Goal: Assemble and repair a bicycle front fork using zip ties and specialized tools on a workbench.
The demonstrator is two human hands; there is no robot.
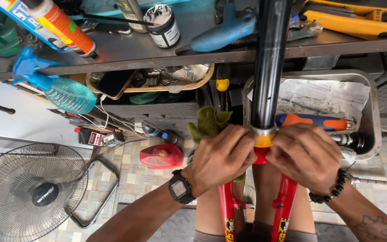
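both hands close around the crown of a red bicycle fork (283, 201), which stands upright between the person's knees, its black steerer tube (268, 62) rising past the workbench edge (135, 58). the left hand (222, 157) wraps the left side of the orange ring (264, 140) seated under a silver collar, fingers pressed together on it; a green rag (209, 123) sits behind this hand, possibly tucked under the fingers, though the view does not settle that. the right hand (305, 154) mirrors it, fingers curled and pinching the ring's right side. to do this well, pressure should stay even on both sides so the ring sits square on the tube, with the fork legs braced by the knees.

just behind the right hand lies a metal tray (368, 89) lined with paper, holding an orange-and-blue handled tool (312, 122). a red oil can (161, 156), a floor fan (23, 192) and a blue spray bottle (66, 92) lie to the left, well apart. the bench edge crowds the tube from behind.
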